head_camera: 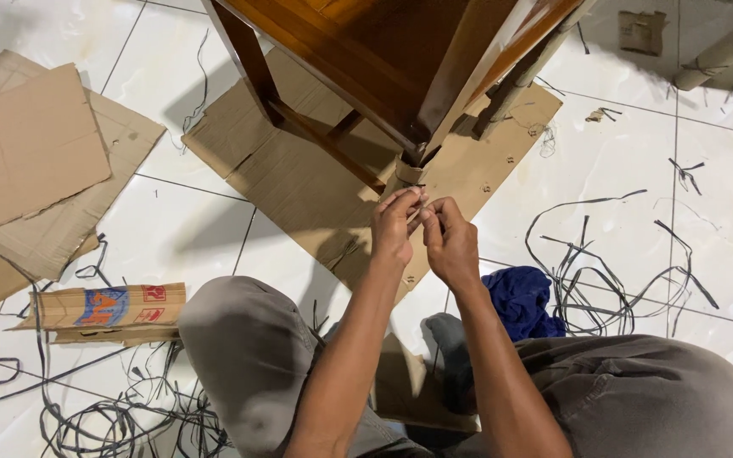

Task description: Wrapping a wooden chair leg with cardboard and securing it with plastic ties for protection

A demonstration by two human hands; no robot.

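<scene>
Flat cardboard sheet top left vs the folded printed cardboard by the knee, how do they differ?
The flat cardboard sheet is plain brown; the folded printed cardboard carries red and blue print. The flat sheet is far larger in the picture and lies opened out on other cardboard; the folded piece is a narrow strip, doubled over, lying on the white tile floor among black straps. Both are brown cardboard, untouched by either hand.

Glossy varnished wooden table (400,59), matt cardboard sheet (299,178)
</scene>
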